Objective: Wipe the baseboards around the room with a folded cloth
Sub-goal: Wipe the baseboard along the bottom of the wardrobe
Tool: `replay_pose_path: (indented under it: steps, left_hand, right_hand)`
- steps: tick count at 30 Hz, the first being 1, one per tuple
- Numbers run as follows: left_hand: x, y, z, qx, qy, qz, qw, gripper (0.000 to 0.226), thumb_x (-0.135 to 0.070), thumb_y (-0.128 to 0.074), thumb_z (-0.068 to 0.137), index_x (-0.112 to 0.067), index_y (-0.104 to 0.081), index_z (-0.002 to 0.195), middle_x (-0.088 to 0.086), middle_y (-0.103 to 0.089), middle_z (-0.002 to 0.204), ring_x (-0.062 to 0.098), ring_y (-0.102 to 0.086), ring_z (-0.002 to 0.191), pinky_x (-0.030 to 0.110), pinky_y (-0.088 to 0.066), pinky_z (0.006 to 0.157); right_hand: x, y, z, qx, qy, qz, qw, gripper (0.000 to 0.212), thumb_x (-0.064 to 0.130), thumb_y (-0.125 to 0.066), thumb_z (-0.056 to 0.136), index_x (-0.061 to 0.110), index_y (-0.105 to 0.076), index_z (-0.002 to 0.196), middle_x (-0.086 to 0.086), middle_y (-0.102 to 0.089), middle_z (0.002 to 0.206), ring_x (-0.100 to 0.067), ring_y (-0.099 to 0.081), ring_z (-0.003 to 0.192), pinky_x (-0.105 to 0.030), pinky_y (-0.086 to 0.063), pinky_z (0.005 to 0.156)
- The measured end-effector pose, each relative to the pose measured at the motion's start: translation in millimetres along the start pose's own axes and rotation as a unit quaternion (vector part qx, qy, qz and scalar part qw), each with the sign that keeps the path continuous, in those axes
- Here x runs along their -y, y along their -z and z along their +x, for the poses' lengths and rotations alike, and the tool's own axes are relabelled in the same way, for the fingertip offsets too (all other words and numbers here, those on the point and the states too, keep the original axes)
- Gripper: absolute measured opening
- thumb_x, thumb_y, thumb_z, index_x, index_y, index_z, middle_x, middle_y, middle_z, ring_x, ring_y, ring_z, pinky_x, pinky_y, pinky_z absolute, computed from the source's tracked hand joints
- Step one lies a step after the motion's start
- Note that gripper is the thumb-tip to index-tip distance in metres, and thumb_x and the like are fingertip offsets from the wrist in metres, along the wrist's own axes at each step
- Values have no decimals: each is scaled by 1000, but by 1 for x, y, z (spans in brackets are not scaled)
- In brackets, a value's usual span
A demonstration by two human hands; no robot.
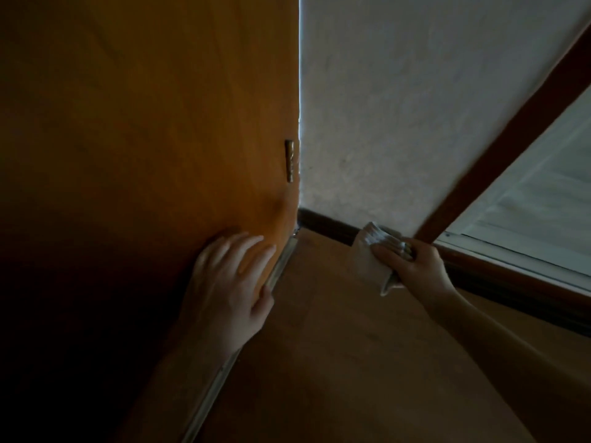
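With my released left hand (233,282) on the orange wooden door (144,123), I'd press the folded pale cloth (367,259), in my right hand (414,265) grip, flat along the dark-brown baseboard (329,227).

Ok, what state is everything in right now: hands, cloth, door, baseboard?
left hand, open, fingers flat on the door
right hand, grips the cloth
cloth, folded, held against the baseboard
door, lit gap along its hinge edge
baseboard, dark, partly covered by the cloth
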State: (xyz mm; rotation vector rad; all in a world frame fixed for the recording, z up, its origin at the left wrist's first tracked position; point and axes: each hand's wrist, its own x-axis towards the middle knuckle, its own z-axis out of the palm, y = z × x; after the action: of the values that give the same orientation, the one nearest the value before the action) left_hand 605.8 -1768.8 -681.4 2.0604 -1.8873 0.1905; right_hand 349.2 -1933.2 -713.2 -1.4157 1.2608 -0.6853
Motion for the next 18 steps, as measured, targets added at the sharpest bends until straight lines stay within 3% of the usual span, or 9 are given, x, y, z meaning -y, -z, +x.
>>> replay_pose_path:
  steps: [4, 7, 9, 12, 14, 18]
  left_hand:
    - [-4, -76, 27, 33, 8, -58, 998, 49, -39, -55, 87, -26, -56, 134, 1, -59, 135, 21, -51, 128, 47, -36, 113]
    - [-9, -156, 19, 94, 24, -123, 988, 53, -30, -68, 83, -26, -57, 135, -1, -59, 139, 18, -53, 130, 46, -47, 107]
    - [-10, -206, 3, 142, 46, -165, 975, 57, -24, -74, 81, -27, -60, 136, -4, -55, 143, 16, -52, 132, 44, -52, 102]
    - [-4, -259, -21, 192, 46, -167, 966, 58, -33, -66, 87, -34, -53, 144, -10, -40, 156, 12, -37, 144, 43, -43, 112]
    - [4, -274, -30, 196, 44, -153, 968, 56, -38, -64, 88, -36, -54, 143, -10, -38, 158, 13, -34, 146, 44, -41, 113]
    - [13, -298, -41, 166, 31, -169, 971, 54, -38, -59, 93, -29, -53, 146, -7, -35, 161, 18, -30, 150, 48, -41, 113]
  right_hand:
    - [-20, -13, 50, 8, -37, -48, 998, 18, 31, -80, 82, 18, -69, 89, -5, -74, 78, -20, -74, 65, -45, -63, 62]
    - [-60, -26, 69, -3, -51, -33, 998, 20, 35, -81, 81, 20, -71, 90, -5, -75, 77, -23, -74, 65, -47, -62, 64]
    - [-85, -33, 74, -12, -37, -57, 998, 17, 35, -80, 81, 26, -71, 91, 3, -74, 78, -8, -72, 69, -38, -60, 66]
    - [-116, -43, 80, -5, -29, -71, 997, 21, 33, -80, 80, 33, -72, 100, 11, -75, 86, -1, -70, 80, -31, -59, 74]
    - [-131, -51, 87, -1, -29, -82, 996, 26, 38, -81, 79, 32, -73, 104, 12, -75, 88, -1, -70, 83, -27, -58, 74]
    - [-147, -76, 102, -20, -8, -97, 995, 27, 40, -80, 80, 27, -75, 102, 15, -73, 85, 9, -67, 78, -7, -49, 62]
